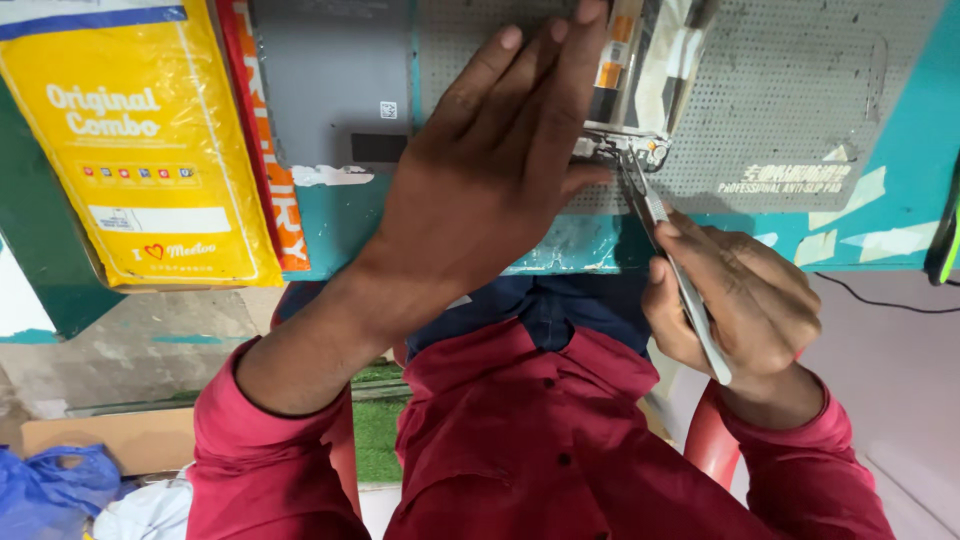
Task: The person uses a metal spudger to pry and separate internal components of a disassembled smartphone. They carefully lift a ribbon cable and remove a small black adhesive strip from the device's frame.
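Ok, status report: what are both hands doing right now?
Left hand flat on the phone part. Right hand grips tweezers, tips at its lower corner. Grey anti-slip mat beneath.

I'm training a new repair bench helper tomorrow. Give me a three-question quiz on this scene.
1. True or false: the right hand holds metal tweezers.
2. What does the left hand rest on: (a) the yellow packet, (b) the small device on the grey perforated mat, (c) the black cable?
3. Where do the tweezer tips meet the device?

Key: 1 true. 2 b. 3 At its near end, beside the left hand's fingertips.
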